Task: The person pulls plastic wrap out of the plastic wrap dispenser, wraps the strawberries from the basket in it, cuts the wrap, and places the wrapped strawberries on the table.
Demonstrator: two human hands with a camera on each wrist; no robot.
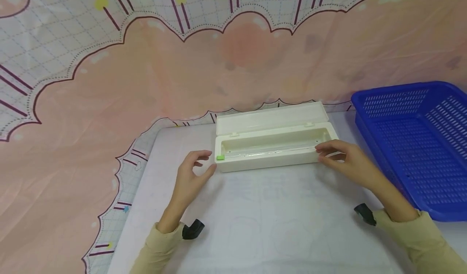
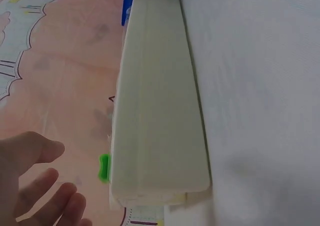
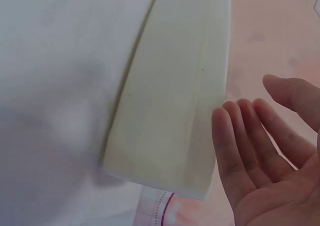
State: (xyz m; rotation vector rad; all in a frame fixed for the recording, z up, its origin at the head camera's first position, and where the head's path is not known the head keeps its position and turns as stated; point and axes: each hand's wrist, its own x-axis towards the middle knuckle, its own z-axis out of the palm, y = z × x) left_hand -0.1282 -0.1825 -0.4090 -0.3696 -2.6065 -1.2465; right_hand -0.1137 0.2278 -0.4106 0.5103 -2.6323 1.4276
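The background is filled by a peach and white cloth [image 1: 164, 79], printed with scalloped outlines and dark strokes. In front of it, a white tabletop [image 1: 262, 217] is spread out beneath the hands. At its right side a blue basket [image 1: 416, 140] with slotted walls is placed. Near the far edge of the tabletop, left of the basket, a long white box [image 1: 270, 162] is set crosswise, its lid [image 1: 271, 118] hinged back along the rear side. By beige sleeves [image 1: 419, 237] the forearms are partly covered. The left hand [image 1: 191, 174] is held just beside the box's left end, thumb and fingers parted, nothing gripped. The right hand [image 1: 348, 160] is held at the right end, fingers extended along the front corner; whether the box is touched cannot be told. At each cuff a black piece [image 1: 193, 229] is seen. On the box's left front corner a small green tab [image 1: 220, 157] is fitted.
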